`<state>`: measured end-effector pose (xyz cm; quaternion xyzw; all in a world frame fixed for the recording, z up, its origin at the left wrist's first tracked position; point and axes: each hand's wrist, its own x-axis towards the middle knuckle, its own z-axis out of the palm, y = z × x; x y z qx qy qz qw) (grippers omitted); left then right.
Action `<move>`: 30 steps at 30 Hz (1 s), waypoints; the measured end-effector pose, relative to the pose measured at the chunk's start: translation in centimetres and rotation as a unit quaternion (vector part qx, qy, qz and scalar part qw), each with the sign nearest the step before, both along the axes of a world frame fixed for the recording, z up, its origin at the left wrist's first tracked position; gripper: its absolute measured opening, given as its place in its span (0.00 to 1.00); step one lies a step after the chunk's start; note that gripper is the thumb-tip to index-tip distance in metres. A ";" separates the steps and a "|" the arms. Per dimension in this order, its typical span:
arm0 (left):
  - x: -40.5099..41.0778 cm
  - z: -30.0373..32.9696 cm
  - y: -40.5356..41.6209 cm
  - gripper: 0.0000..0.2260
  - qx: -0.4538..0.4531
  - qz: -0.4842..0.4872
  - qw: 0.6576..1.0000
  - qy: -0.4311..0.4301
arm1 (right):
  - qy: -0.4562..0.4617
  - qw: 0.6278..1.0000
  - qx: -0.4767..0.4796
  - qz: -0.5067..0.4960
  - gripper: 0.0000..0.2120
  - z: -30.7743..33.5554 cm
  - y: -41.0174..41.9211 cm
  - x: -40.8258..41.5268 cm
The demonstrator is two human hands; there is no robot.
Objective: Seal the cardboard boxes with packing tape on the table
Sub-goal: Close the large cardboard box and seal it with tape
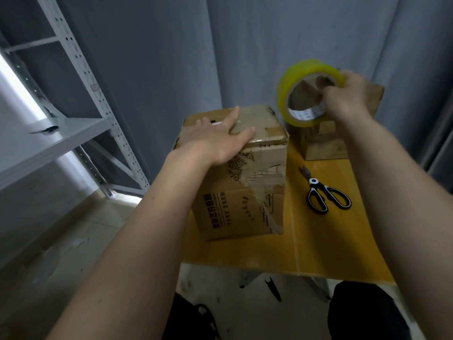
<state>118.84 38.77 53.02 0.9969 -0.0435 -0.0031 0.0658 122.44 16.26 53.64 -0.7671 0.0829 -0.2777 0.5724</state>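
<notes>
A worn cardboard box (247,192) with old tape scraps stands on the left part of a small yellow table (331,249). My left hand (220,141) lies flat on its top, fingers spread, pressing the flaps down. My right hand (348,94) holds a yellow roll of packing tape (291,89) in the air, above and to the right of the box, fingers hooked through the core. A second, smaller cardboard box (323,143) stands at the back right of the table, partly hidden behind the roll and my right hand.
Black-and-white scissors (323,192) lie on the table to the right of the big box. A grey metal shelving rack (73,99) stands at the left. A grey curtain hangs behind the table. Tiled floor lies below.
</notes>
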 end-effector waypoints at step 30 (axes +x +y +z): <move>1.4 -0.1 3.8 0.39 -0.131 0.224 0.964 -0.056 | 0.243 0.838 0.447 0.195 0.21 -8.6 7.2 -2.2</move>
